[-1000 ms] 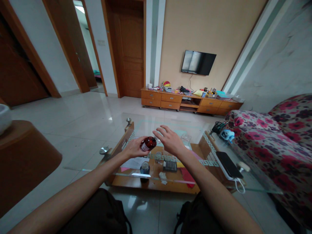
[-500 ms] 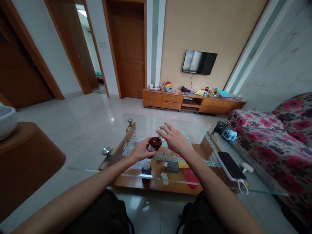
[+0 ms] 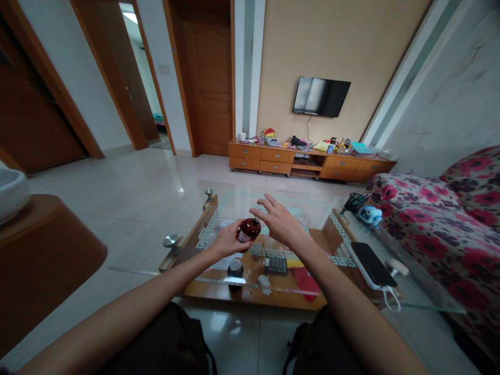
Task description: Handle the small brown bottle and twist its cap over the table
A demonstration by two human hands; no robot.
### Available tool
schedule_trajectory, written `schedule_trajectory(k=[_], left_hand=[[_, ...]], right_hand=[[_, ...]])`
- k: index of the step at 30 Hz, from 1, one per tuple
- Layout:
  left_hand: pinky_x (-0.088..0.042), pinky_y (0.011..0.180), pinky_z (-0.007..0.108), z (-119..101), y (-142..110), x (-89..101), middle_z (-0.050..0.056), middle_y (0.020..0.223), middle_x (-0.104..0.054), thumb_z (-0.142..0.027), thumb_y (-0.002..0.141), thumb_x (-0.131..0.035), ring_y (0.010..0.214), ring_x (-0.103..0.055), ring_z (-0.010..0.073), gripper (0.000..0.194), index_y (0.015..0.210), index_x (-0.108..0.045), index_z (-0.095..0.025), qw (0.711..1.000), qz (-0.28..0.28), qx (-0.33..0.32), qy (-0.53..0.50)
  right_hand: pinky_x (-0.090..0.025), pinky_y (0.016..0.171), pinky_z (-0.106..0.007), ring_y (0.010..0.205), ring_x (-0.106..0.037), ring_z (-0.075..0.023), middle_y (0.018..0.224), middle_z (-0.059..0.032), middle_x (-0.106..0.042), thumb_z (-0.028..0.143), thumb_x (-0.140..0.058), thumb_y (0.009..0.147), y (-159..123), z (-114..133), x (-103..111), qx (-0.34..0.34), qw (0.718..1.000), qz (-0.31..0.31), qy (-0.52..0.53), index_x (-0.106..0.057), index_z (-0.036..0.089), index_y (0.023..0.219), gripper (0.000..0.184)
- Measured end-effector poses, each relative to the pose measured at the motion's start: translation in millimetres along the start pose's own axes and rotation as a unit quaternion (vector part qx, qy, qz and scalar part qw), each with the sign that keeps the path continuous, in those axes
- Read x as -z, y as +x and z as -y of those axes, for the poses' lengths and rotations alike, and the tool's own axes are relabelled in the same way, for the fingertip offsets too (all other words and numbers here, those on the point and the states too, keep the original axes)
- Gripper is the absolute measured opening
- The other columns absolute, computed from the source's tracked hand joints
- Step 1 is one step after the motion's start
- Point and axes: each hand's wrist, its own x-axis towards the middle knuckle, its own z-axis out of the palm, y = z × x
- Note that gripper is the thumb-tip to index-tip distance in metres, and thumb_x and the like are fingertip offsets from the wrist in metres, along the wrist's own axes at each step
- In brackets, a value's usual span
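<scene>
My left hand [image 3: 227,241] is wrapped around a dark brown glass bottle [image 3: 249,229] with a pale label, tilted above the glass coffee table [image 3: 146,271]. Beside the bottle's top, my right hand [image 3: 279,220] hovers with its fingers stretched apart. I make out nothing between those fingers, though its thumb is partly hidden. Below the hands, a dark jar or bottle with a pale top [image 3: 235,273], a black calculator [image 3: 275,265] and a crumpled white tissue [image 3: 264,284] show at the table's near side.
On the table's right lies a phone [image 3: 374,264] with a white cable. Farther back are a blue-and-white figure [image 3: 370,215] and a black mesh pen holder [image 3: 352,202]. A flowered sofa [image 3: 425,224] borders the right side. A cluttered low cabinet [image 3: 277,156] stands beneath the television [image 3: 321,97].
The view has shifted very slightly. My left hand still grips the bottle, and my right hand stays spread near its top with hardly any movement.
</scene>
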Motion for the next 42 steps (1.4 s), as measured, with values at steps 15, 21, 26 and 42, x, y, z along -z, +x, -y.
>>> schedule_trajectory(k=[15,21,26,42], left_hand=[[-0.054,0.082,0.037,2.3,-2.6,1.7,0.005,0.116,-0.075,-0.053,0.075,-0.082,0.1,-0.073,0.0301,0.072,0.137,-0.056,-0.029,0.999,0.003,0.018,0.028],[-0.054,0.082,0.037,3.7,-2.0,2.7,0.004,0.116,-0.075,-0.052,0.076,-0.082,0.097,-0.073,0.0286,0.07,0.136,-0.057,-0.028,1.0,0.004,0.005,0.016],[-0.054,0.081,0.038,2.6,-2.0,3.6,0.004,0.114,-0.075,-0.053,0.076,-0.082,0.097,-0.073,0.0298,0.068,0.134,-0.057,-0.028,1.0,0.002,0.002,0.027],[-0.054,0.083,0.037,5.1,-1.0,3.3,0.006,0.113,-0.075,-0.05,0.073,-0.083,0.097,-0.072,0.0297,0.07,0.134,-0.057,-0.026,1.0,0.011,0.011,0.0]], right_hand=[[-0.041,0.121,-0.052,0.159,-0.021,-0.0299,0.155,-0.0103,-0.047,-0.003,-0.057,0.089,2.3,8.4,1.9,0.019,1.0,-0.007,-0.018,-0.056,0.028,0.141,0.061],[-0.041,0.121,-0.053,0.158,-0.024,-0.0306,0.156,-0.01,-0.047,-0.001,-0.059,0.09,3.5,10.7,3.2,0.026,0.999,-0.004,-0.038,-0.057,0.029,0.14,0.058],[-0.041,0.121,-0.052,0.159,-0.023,-0.0299,0.156,-0.009,-0.047,0.0,-0.059,0.09,4.2,9.7,3.2,0.036,0.998,-0.001,-0.048,-0.058,0.029,0.14,0.057],[-0.037,0.123,-0.052,0.157,-0.028,-0.0299,0.156,-0.0095,-0.05,0.012,-0.061,0.098,8.6,11.8,4.2,0.053,0.998,-0.003,-0.034,-0.061,0.028,0.14,0.045]])
